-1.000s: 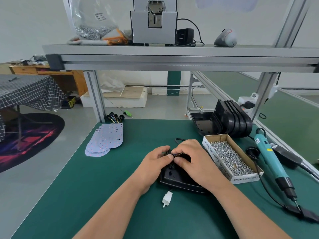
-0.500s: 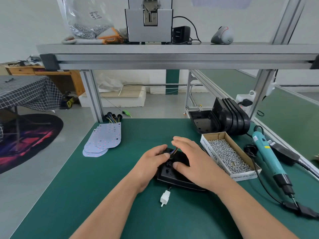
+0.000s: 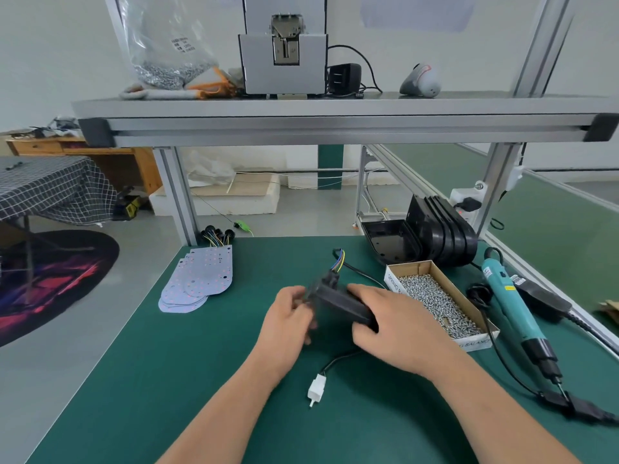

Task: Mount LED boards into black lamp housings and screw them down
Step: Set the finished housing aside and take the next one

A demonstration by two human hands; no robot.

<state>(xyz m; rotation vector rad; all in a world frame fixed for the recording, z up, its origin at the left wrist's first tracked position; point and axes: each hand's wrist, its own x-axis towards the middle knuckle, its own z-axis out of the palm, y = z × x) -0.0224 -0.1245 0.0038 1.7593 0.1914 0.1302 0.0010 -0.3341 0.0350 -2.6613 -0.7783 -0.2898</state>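
A black lamp housing (image 3: 341, 301) is tilted up on edge above the green mat, blurred by motion. My right hand (image 3: 392, 323) grips its right end, and my left hand (image 3: 288, 316) holds its left end. Coloured wires (image 3: 338, 261) stick up from the housing's far end. A black cable runs from under it to a white plug (image 3: 316, 390) lying on the mat. A stack of pale LED boards (image 3: 201, 279) lies at the far left. More black housings (image 3: 435, 232) stand stacked at the far right.
An open cardboard box of screws (image 3: 435, 296) sits right of my hands. A teal electric screwdriver (image 3: 512, 303) with its cable lies further right. An aluminium shelf (image 3: 335, 118) spans overhead on posts. Small wired black parts (image 3: 217, 234) lie behind the boards.
The housing lay flat under both hands; now both hands have lifted and tipped it onto its edge, and the wires at its far end have come into view.
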